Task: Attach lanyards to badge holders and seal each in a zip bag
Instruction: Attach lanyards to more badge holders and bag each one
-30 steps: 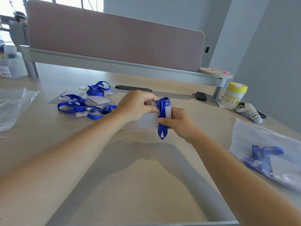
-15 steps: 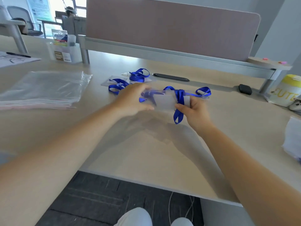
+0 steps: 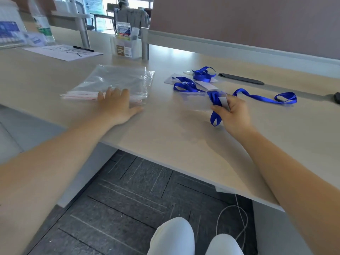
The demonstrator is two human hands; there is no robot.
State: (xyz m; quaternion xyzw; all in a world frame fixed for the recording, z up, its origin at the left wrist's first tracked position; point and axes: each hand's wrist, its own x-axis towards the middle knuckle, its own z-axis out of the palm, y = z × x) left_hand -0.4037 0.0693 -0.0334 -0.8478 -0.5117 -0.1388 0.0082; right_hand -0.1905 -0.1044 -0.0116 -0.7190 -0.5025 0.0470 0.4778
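1. Left hand (image 3: pixel 117 103): fingers straight and spread, lying flat on the near edge of the stack of zip bags (image 3: pixel 114 83) on the desk (image 3: pixel 165 144).
2. Right hand (image 3: pixel 232 115): thumb and fingers pinching a clear badge holder (image 3: pixel 195 102) just above the desk, with the blue lanyard (image 3: pixel 265 97) gathered at the pinched end and trailing off to the right.
3. Pile of spare lanyards and holders (image 3: pixel 195 82): on the desk behind the held holder.
4. Pen (image 3: pixel 83 49): lying on a sheet of paper (image 3: pixel 62 52), far left.
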